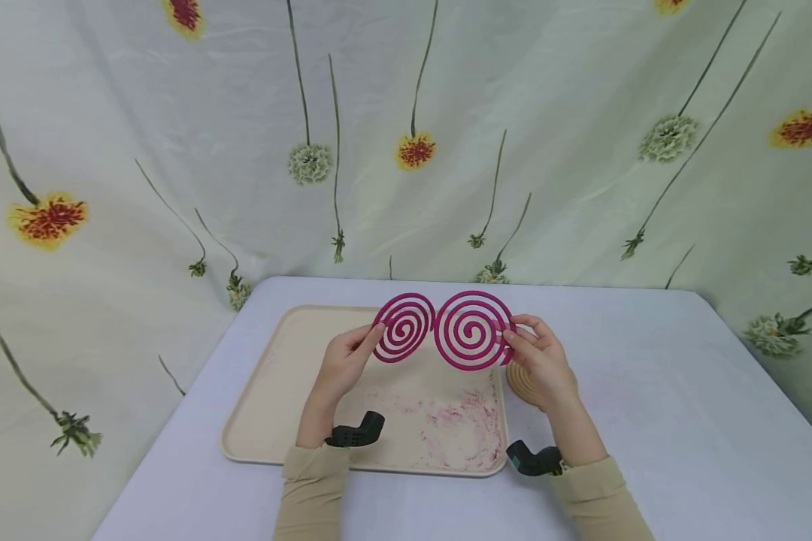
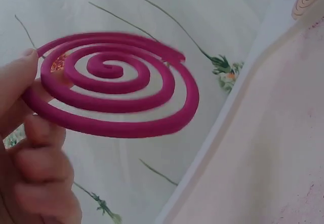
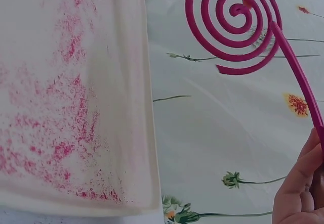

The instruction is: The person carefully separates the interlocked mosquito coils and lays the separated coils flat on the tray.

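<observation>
Mid-frame, my left hand [image 1: 343, 364] pinches the left pink coil [image 1: 402, 330] by its outer rim, and my right hand [image 1: 544, 361] pinches the right pink coil [image 1: 470, 330] likewise; I'd judge this edge grip spares the thin rings and leaves the spirals facing me. The 2 coils sit side by side, though I can't tell if they touch. Below them, the tray [image 1: 291, 383] holds pink smears [image 1: 474, 421], thickest at its lower right. A tan coil [image 1: 522, 385] lies just right of it, partly behind my right hand.

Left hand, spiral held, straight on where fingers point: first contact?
Probably the right spiral, in the right hand: in the head view it lies past the left spiral, though depth is unclear.
</observation>
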The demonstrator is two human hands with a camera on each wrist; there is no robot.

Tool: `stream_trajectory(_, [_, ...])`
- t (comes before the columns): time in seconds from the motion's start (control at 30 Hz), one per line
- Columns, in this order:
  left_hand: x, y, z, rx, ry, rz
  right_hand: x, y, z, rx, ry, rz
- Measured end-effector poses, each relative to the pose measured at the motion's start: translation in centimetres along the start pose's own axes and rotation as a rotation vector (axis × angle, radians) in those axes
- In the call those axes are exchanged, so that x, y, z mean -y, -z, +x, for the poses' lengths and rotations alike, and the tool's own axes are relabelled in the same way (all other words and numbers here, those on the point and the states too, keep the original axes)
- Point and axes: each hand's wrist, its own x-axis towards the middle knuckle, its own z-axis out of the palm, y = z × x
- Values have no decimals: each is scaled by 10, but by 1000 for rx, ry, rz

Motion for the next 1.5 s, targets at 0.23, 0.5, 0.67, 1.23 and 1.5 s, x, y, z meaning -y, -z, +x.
stream_trajectory(0.23, [25,-6,6,-34,31,-53,-6,-4,1,8,-9,32])
stream_trajectory(0.5, [34,-6,9,-116,85,-147,-14,-9,4,8,-68,84])
stream_trajectory(0.67, [49,-7,10,-166,121,-129,-20,-13,6,-9,-99,121])
stream_trajectory(1.23, [81,-16,10,-174,383,-139,-43,-11,16,-23,-275,77])
stream_trajectory(1.5, [84,-18,8,-162,441,-108,-51,-7,19,45,-292,-41])
